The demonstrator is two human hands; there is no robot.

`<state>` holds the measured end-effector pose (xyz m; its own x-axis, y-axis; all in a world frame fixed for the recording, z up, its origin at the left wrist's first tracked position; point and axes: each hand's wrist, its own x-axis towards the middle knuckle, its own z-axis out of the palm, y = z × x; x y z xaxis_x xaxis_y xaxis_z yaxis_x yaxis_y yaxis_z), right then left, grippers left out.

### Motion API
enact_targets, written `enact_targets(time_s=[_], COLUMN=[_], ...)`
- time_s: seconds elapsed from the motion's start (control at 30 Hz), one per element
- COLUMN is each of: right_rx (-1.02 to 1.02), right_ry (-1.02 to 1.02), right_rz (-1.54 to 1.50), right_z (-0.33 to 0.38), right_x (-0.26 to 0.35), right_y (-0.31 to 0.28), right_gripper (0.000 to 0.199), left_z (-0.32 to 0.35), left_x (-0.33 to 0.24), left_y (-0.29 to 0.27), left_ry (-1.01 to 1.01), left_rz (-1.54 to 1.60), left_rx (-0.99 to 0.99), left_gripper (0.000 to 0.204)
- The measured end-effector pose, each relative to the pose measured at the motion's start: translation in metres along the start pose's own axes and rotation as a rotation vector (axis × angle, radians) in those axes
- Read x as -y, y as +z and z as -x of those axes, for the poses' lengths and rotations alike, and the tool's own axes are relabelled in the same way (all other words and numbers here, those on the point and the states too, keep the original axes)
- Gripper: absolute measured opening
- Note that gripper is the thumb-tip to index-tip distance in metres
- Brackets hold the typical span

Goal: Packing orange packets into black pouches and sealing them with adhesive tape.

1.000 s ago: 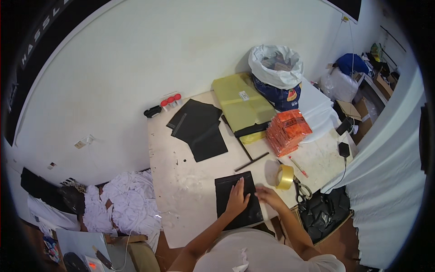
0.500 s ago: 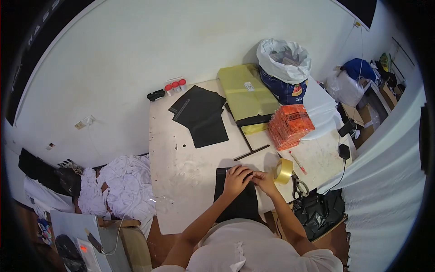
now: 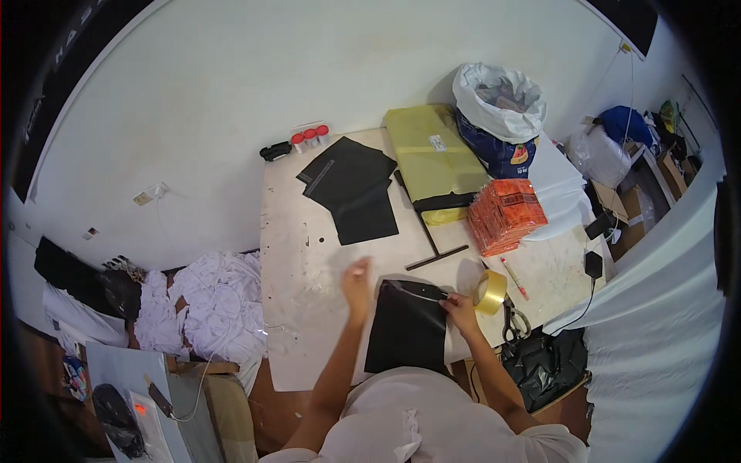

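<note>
In front of me a black plastic mailing bag (image 3: 407,332) lies on the table, its top edge turned toward the wall and a pale strip running along it. My right hand (image 3: 461,310) pinches the bag's upper right corner. My left hand (image 3: 356,292) is up over the table just left of the bag, apart from it; motion blurs its fingers. Beyond it, several more black mailing bags (image 3: 351,193) lie overlapped. A roll of yellowish tape (image 3: 491,292) stands beside my right hand, with black-handled scissors (image 3: 512,322) near it.
Farther back are a stack of orange packets (image 3: 507,216), a yellow wrapped package (image 3: 436,150) and a large open sack (image 3: 498,116). A dark T-shaped bar (image 3: 437,256) and a pen (image 3: 515,279) lie on the table (image 3: 301,309). Red-capped containers (image 3: 310,138) stand by the wall.
My left hand has let go of the bag's top edge and moved left, off the bag. My right hand still holds the corner, and a pale strip now shows along the top.
</note>
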<state>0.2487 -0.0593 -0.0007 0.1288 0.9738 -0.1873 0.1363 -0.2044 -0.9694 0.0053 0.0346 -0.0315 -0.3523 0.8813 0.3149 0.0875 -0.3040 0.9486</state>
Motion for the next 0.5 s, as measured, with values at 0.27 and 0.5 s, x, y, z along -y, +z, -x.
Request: enact_targets(time_s=[0.27, 0.5], right_rx=[-0.125, -0.104], right_ry=[-0.011, -0.149], right_rz=[0.117, 0.510], right_z=[-0.013, -0.023], right_x=[-0.035, 0.009], right_y=[-0.011, -0.009], right_gripper=[0.006, 0.017], left_z=[-0.069, -0.046], left_x=[-0.061, -0.023], left_y=[-0.077, -0.084], left_ry=[-0.075, 0.217], left_rz=[-0.304, -0.705], left_rx=[-0.369, 0.368], left_gripper=[0.019, 0.016])
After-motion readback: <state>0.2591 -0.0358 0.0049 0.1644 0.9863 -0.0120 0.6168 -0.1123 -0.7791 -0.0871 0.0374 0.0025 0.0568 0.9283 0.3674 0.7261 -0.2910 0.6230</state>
